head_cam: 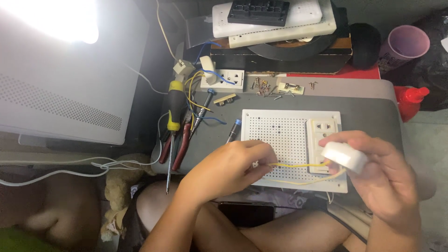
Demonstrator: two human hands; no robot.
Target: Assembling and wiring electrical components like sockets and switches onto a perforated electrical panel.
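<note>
Yellow wire: a thin yellow insulated wire (298,164) runs across the lower centre of the frame, stretched between both hands, with a second strand sagging just below it over the board.
Left hand: the left hand (228,170), lower centre, has its fingers closed together, pinching one end of the yellow wire.
Right hand: the right hand (380,175), lower right, is clamped around a small white rounded plastic fitting (346,156), where the wire's other end meets it.
Board: a white perforated plastic board (280,140) lies under the hands on the grey table top (368,116); a cream wall socket (322,135) sits on the board's right part, partly hidden by the right hand.
Handling, as I judge it: the wire looks light and bendable, stiff enough to hold a line, and likely to kink if pulled hard; taking it close to the end gives control. The fitting looks light, hard and smooth, so a grip around its sides suits it.
Left of centre: a yellow and black screwdriver (174,112) and red-handled pliers (179,149) lie at the table's edge.
Upper centre: loose small screws (263,87) are scattered beside a second white socket plate (226,79).
Upper right: a pink plastic cup (405,44) stands at the back.
</note>
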